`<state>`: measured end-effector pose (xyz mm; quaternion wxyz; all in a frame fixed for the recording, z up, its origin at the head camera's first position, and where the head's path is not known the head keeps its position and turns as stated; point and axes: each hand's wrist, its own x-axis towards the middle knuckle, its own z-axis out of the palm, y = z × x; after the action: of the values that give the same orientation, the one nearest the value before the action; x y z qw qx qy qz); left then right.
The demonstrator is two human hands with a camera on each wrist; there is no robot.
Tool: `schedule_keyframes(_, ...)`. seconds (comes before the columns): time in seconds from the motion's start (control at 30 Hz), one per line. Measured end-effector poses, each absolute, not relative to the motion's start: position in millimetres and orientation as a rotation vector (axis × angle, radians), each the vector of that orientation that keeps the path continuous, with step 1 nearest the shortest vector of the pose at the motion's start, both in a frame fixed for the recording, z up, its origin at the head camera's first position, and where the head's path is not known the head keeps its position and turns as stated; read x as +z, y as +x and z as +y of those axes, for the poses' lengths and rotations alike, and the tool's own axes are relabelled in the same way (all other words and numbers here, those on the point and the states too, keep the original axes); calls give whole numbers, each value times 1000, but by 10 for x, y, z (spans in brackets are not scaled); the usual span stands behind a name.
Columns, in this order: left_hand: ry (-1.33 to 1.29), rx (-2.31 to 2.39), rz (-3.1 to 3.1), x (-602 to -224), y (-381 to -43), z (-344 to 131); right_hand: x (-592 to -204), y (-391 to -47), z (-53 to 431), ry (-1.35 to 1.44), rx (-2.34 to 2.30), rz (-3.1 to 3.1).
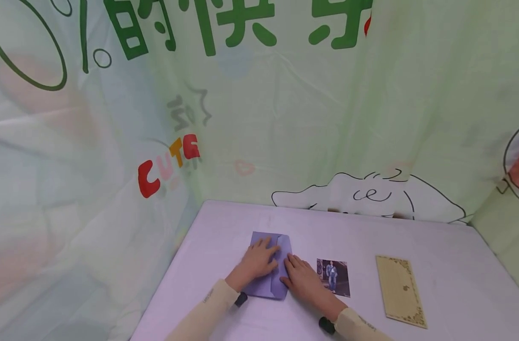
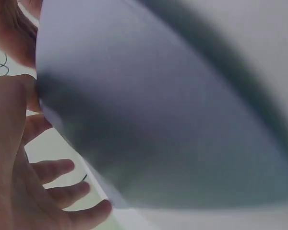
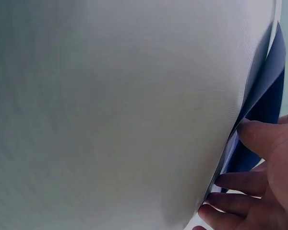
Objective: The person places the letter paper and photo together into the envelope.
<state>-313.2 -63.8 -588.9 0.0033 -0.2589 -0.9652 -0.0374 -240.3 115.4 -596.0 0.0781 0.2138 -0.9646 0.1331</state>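
Under both hands lies a folded sheet of purple paper (image 1: 279,272), flat on the pale lilac tabletop (image 1: 455,270), with a folded strip (image 1: 284,246) running along its side toward the right hand. The left hand (image 1: 257,260) rests on the sheet with its fingers spread, curled round nothing. The right hand (image 1: 304,280) reaches in from the other side, its fingers fairly straight and touching the strip's outer edge; from the right wrist, its thumb also meets the paper's edge, though whether it pinches there I cannot tell.

Just beside the right hand, on its outer side, is a photo print (image 1: 333,274) of a standing figure in blue clothes. Farther out past that print, well apart from both hands, a yellowish-beige card (image 1: 401,291) with brown ornamental corners lies slightly slanted. Light beige sleeves (image 1: 210,305) cover both forearms. Beyond the hands, past the tabletop's far edge, hangs a pale green printed curtain (image 1: 276,123).
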Motion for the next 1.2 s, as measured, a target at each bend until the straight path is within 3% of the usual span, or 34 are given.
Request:
schedule_keyframes(0.37, -911, -183, -3197, -5723, -3233, -740, -5970, -2401, 1142, 623, 442, -2913)
schedule_keyframes(0.73, -1217, 10, -3236, -5537, -3350, -855, -5943, -2389, 1131, 600, 455, -2933)
schedule_keyframes(1.2, -1353, 71, -3095, -5656, -3417, -962, -6026, -2447, 1185, 603, 529, -2913)
